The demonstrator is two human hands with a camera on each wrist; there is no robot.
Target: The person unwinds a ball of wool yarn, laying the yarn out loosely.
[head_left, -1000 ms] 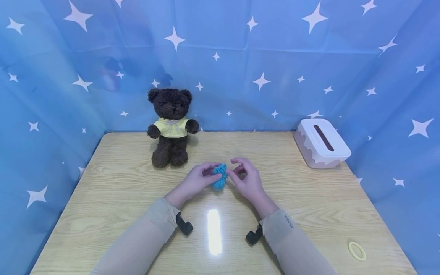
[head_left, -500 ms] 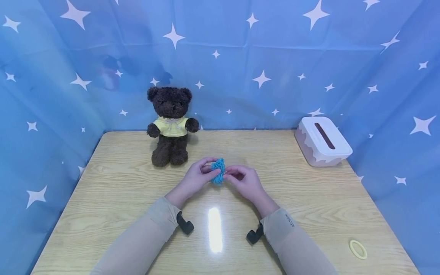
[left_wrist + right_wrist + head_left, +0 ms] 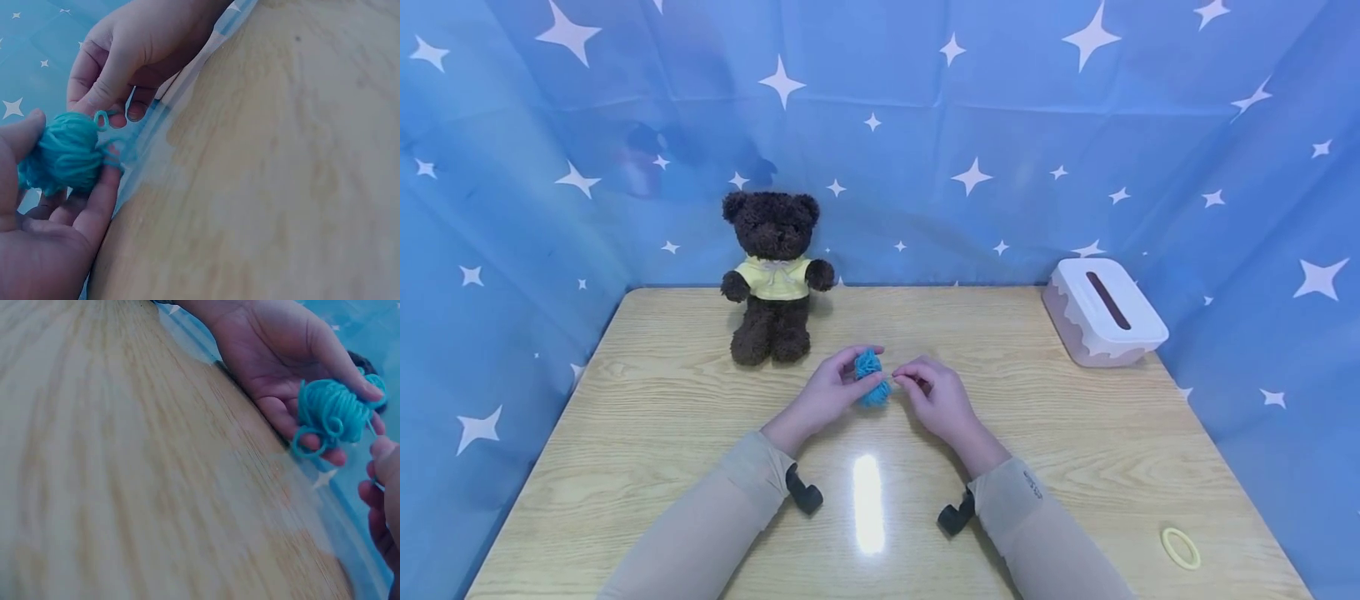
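A small bundle of turquoise yarn (image 3: pixel 872 392) is held above the middle of the table. My left hand (image 3: pixel 830 392) grips it between thumb and fingers; in the left wrist view the yarn bundle (image 3: pixel 69 150) shows loose loops on its right side. Close by on the right, my right hand (image 3: pixel 940 400) pinches a strand with thumb and index finger. The right wrist view shows that strand (image 3: pixel 370 425) running from the bundle to the right fingertips (image 3: pixel 382 447). Part of the bundle is hidden behind the left thumb.
A dark brown teddy bear (image 3: pixel 772 237) in a yellow hoodie stands at the back left of the wooden table (image 3: pixel 700 433). At the back right is a white-lidded tissue box (image 3: pixel 1108 312). A pale yellow ring (image 3: pixel 1181 548) lies near the front right.
My right hand has closed in, its spread fingers coming together on the strand. The yarn bundle has turned a little in my left hand and shifted slightly left.
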